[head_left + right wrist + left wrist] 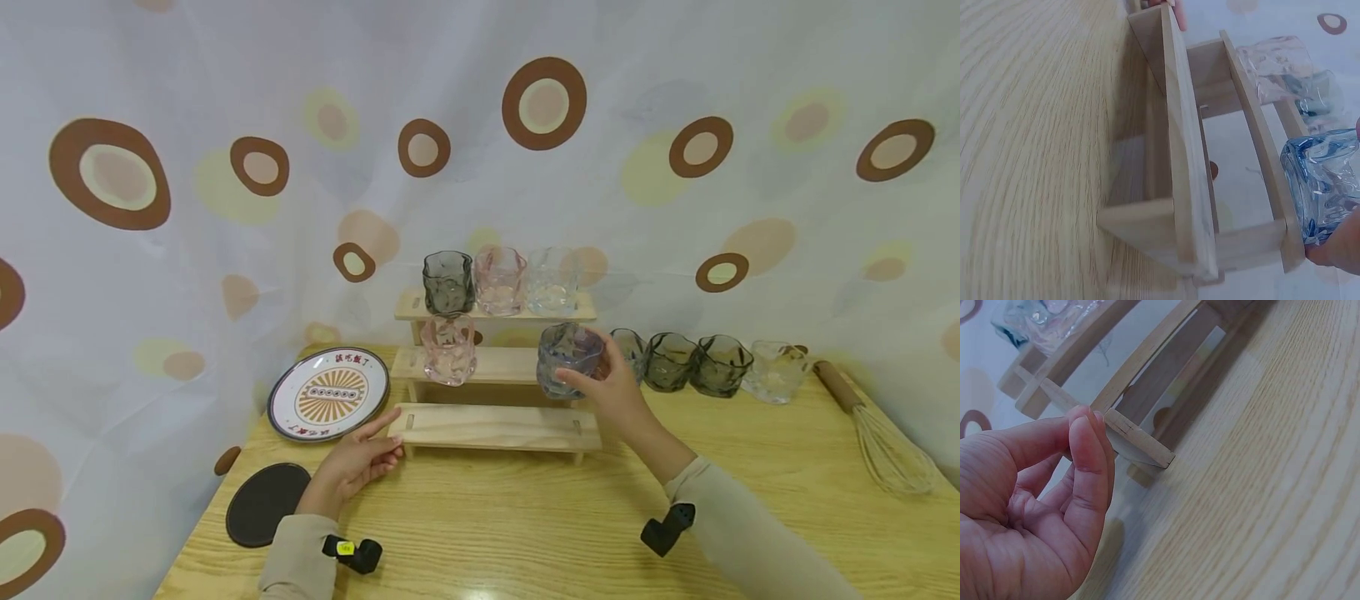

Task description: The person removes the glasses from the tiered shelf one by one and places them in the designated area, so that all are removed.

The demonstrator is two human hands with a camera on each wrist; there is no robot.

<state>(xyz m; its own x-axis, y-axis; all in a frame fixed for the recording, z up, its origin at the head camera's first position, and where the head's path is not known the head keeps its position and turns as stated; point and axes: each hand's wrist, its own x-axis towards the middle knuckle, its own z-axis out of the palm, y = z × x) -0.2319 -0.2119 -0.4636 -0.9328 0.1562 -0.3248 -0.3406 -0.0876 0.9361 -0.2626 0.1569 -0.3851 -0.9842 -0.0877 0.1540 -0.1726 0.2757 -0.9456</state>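
A three-step wooden rack [495, 427] stands on the table. My left hand [356, 462] pinches the left end of its lowest step between thumb and fingers; the left wrist view shows the fingertips at that corner. My right hand [618, 392] grips a blue glass [557, 367] with wavy sides at the right end of the middle step. In the right wrist view the glass [1316, 181] is right at the step's edge. A pink glass [448, 358] occupies the middle step's left end. Along the top step are a dark grey glass [448, 287], a pink one [500, 287] and a clear one [553, 287].
Right of the rack, a row holds a bluish glass [628, 346], two dark grey glasses [670, 364] and a clear glass [776, 375]. Beyond lies a whisk [885, 442]. A patterned plate [285, 408] and a black round mat [266, 507] are at the left. A patterned curtain [480, 200] hangs behind.
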